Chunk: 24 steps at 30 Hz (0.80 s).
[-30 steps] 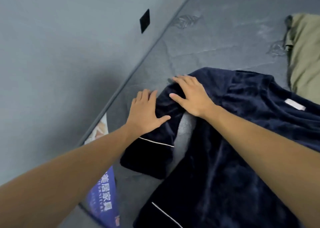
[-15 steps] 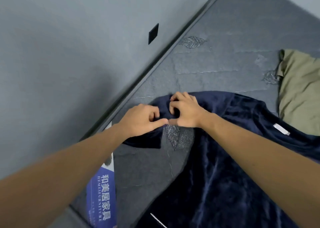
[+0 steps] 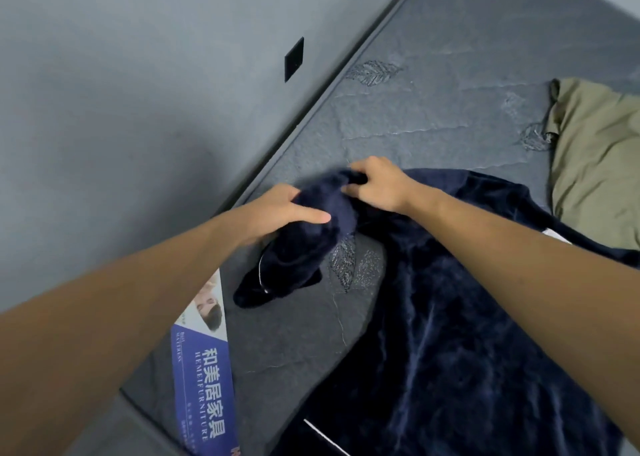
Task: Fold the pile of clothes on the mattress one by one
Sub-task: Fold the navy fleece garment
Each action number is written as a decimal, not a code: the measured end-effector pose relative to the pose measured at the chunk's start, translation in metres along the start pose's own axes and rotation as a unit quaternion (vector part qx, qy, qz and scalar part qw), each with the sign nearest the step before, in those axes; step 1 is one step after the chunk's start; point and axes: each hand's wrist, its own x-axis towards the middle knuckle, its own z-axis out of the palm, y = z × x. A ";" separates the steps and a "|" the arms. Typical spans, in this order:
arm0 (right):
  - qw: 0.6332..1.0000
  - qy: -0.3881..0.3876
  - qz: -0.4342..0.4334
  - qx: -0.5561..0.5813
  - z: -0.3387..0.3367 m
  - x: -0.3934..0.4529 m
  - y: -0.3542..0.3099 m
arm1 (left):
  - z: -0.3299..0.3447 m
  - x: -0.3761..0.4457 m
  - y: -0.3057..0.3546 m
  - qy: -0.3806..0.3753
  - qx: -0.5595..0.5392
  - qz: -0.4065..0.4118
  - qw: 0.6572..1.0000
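My left hand (image 3: 280, 213) grips the sleeve (image 3: 298, 248) of the navy velvet top (image 3: 467, 317) at centre frame, thumb laid across the fabric and fingers tucked under it. My right hand (image 3: 377, 187), just to its right, pinches the same sleeve near the shoulder with curled fingers. The sleeve is lifted and hangs down toward the grey mattress (image 3: 415, 109), its white-piped cuff lowest. The rest of the top lies spread across the lower right. An olive garment (image 3: 595, 165) lies at the right edge, touching the top. A blue mattress label (image 3: 204, 379) shows at lower left.
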 end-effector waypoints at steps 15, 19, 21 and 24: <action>0.970 0.185 -0.019 -0.154 0.075 0.002 -0.035 | -0.102 -0.010 -0.030 0.218 0.372 -0.063 0.900; 0.990 0.112 0.020 -0.082 0.097 0.008 -0.044 | -0.107 -0.008 -0.039 0.264 0.316 -0.037 0.911; 0.989 0.098 0.034 -0.107 0.098 0.010 -0.049 | -0.105 -0.010 -0.035 0.271 0.302 -0.044 0.913; 0.968 0.191 0.003 -0.160 0.093 0.007 -0.060 | -0.095 -0.013 -0.025 0.293 0.275 -0.050 0.914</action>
